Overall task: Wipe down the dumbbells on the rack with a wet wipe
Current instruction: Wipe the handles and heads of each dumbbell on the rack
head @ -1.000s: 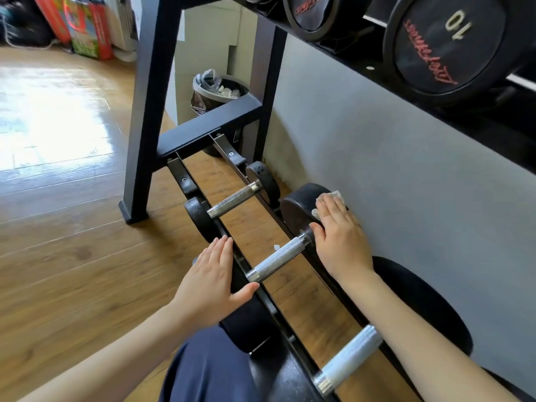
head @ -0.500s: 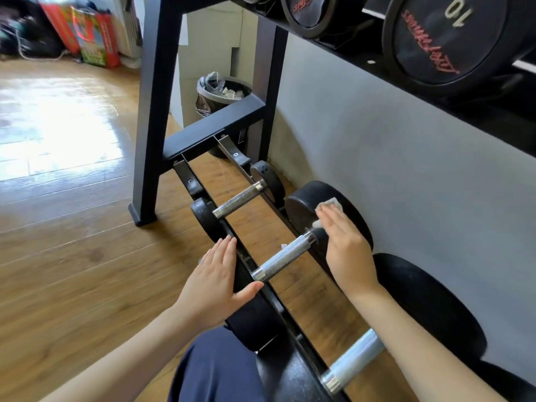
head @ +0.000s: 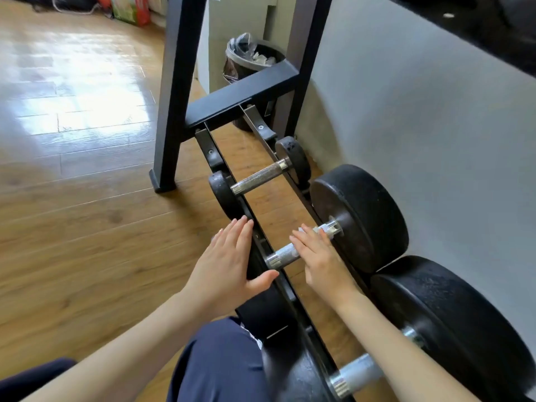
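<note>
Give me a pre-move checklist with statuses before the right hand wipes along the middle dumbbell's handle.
1. White wet wipe under right hand: ok, its edge shows at the fingertips.
2. Right hand on the middle dumbbell's knurled steel handle: ok.
3. Left hand steadying the near black weight head: ok, fingers flat.
4. Handle towards the left hand uncovered: ok.
5. Wipe still moist: cannot tell.
6. Dumbbell seated on black rack rails: ok.

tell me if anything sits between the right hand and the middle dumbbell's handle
Only the wipe, a white edge of which shows at the fingertips. The right hand presses it on the handle; nothing else visible intervenes.
</note>
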`<state>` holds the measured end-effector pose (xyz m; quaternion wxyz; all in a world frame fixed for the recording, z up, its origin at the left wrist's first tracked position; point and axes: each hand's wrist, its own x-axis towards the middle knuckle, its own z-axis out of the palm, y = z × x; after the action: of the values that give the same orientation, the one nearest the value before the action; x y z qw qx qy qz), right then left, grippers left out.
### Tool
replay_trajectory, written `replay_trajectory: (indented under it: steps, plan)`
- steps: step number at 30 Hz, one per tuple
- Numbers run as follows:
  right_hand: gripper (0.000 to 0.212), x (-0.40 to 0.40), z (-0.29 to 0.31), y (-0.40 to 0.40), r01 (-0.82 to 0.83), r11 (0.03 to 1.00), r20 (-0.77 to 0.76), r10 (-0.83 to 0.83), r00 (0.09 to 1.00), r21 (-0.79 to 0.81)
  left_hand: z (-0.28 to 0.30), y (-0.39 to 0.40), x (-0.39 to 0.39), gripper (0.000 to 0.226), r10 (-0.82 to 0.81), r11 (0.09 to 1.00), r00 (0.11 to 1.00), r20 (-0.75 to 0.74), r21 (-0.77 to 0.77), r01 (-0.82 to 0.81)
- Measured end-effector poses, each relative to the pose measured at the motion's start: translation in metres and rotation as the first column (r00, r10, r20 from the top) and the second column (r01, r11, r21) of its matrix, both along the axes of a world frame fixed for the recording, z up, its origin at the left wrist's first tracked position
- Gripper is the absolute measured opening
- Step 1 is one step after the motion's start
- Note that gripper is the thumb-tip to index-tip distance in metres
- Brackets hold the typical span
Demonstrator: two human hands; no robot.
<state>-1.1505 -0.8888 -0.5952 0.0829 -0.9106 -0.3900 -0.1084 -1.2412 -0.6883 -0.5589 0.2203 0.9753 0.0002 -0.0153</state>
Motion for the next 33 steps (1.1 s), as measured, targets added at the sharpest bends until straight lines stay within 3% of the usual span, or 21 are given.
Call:
replay_trajectory:
  steps: [3, 8, 11, 15, 18, 20, 23, 29, 33]
  plan:
    - [0.08, -0.004, -0.004, 0.006, 0.006, 0.99, 0.008, -0.005, 1.0, -0.142, -0.005, 0.0, 0.0, 0.111, 0.008, 1.0, 1.0, 0.023, -0.009, -0.008]
    - [0.085, 0.002, 0.004, -0.001, -0.123, 0.983, -0.098, 0.11, 0.989, -0.134, -0.008, 0.0, 0.001, 0.127, -0.006, 1.0, 1.0, 0.019, 0.01, 0.006]
    - [0.067, 0.01, 0.011, -0.004, -0.134, 0.991, -0.1, 0.136, 0.986, 0.024, -0.005, -0.001, 0.002, 0.123, -0.005, 1.0, 1.0, -0.008, 0.021, 0.005]
    - [0.041, 0.01, 0.012, 0.008, -0.01, 0.979, -0.026, 0.015, 1.0, 0.205, -0.001, -0.002, 0.004, 0.116, 0.003, 0.999, 0.999, -0.047, 0.043, -0.001]
    - [0.027, -0.006, -0.004, 0.019, -0.042, 0.992, 0.0, 0.043, 0.999, 0.12, -0.002, -0.004, 0.004, 0.118, 0.014, 0.998, 0.998, -0.064, 0.066, -0.01]
    - [0.035, -0.016, -0.012, 0.02, -0.085, 0.996, -0.022, 0.085, 0.996, 0.021, -0.002, -0.005, 0.004, 0.118, 0.014, 0.997, 0.998, -0.065, 0.071, -0.01]
    - [0.033, -0.009, -0.007, 0.011, -0.108, 0.993, 0.016, 0.108, 0.994, 0.044, -0.004, -0.004, 0.004, 0.117, 0.018, 0.999, 0.998, -0.067, 0.052, -0.014]
    - [0.032, 0.0, -0.003, 0.005, 0.09, 0.984, 0.136, -0.111, 0.984, 0.155, -0.004, -0.004, 0.004, 0.116, 0.021, 0.998, 0.998, -0.064, 0.053, -0.018]
    - [0.038, -0.021, -0.018, 0.017, -0.126, 0.991, 0.091, 0.122, 0.988, 0.038, -0.005, -0.004, 0.004, 0.116, 0.021, 0.998, 0.998, -0.06, 0.055, -0.018]
